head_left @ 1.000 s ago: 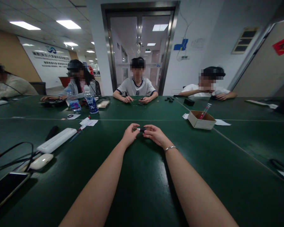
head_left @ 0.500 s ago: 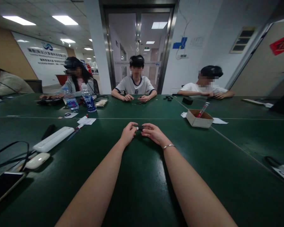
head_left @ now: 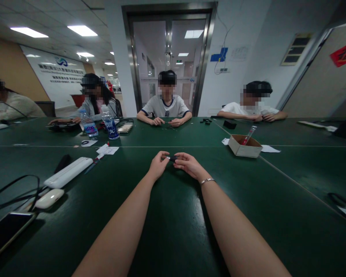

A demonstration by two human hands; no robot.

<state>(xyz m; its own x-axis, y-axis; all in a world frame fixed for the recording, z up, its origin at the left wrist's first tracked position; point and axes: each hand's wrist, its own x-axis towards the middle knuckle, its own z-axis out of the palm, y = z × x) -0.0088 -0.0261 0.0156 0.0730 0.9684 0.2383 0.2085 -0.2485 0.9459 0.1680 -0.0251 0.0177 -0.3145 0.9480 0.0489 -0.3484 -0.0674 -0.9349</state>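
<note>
Dark green table [head_left: 173, 215], small black piece [head_left: 173, 158] with silvery end, pinched by both hands [head_left: 158, 166] [head_left: 192, 166]

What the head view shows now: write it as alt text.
The left hand and right hand hold a small black-and-silver object between them over a green table; a person sits opposite, and an open box stands to the right.

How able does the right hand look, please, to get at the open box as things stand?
Probably yes: mainly green tabletop shows between the right hand and the box. That hand and the left hand both grip a small dark piece, so the right may need to let go first.
</note>
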